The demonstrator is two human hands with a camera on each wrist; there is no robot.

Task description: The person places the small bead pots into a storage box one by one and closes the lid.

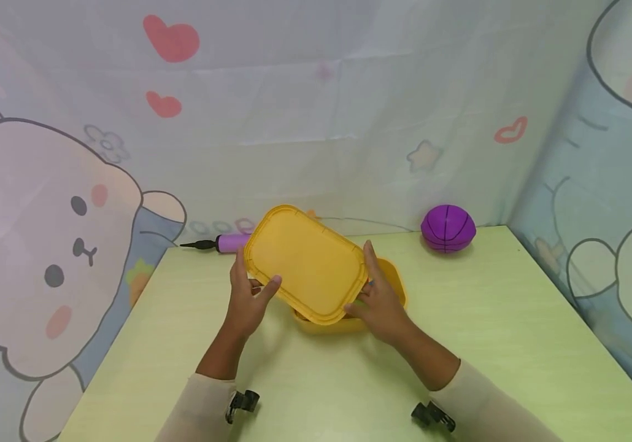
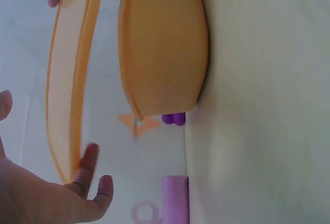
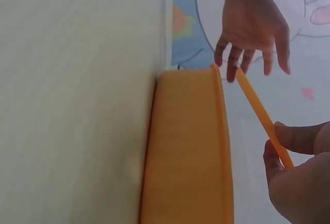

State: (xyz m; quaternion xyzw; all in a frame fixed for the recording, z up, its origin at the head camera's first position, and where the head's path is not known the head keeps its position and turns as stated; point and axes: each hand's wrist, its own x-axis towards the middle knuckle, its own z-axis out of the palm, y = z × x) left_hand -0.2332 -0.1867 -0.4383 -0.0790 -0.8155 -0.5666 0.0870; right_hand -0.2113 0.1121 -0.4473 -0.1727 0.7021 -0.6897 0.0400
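Observation:
A yellow rectangular lid [image 1: 307, 265] is held tilted above a yellow plastic box [image 1: 329, 327] on the table. My right hand [image 1: 383, 310] pinches the lid's right end between thumb and fingers, plainest in the right wrist view, where the lid [image 3: 264, 118] appears edge-on. At the other end, my left hand [image 1: 246, 304] has its fingers extended against the lid's edge; its thumb stands apart from the lid in the left wrist view. The box [image 2: 165, 43] stands beneath, its opening partly uncovered. What lies inside is mostly hidden behind the lid and right hand.
A purple ball with black lines [image 1: 448, 229], dented out of round, lies at the table's back right. Behind the lid to the left is a purple cylinder with a black tapered tip [image 1: 230, 243]. A printed curtain [image 1: 305, 123] hangs along the back edge.

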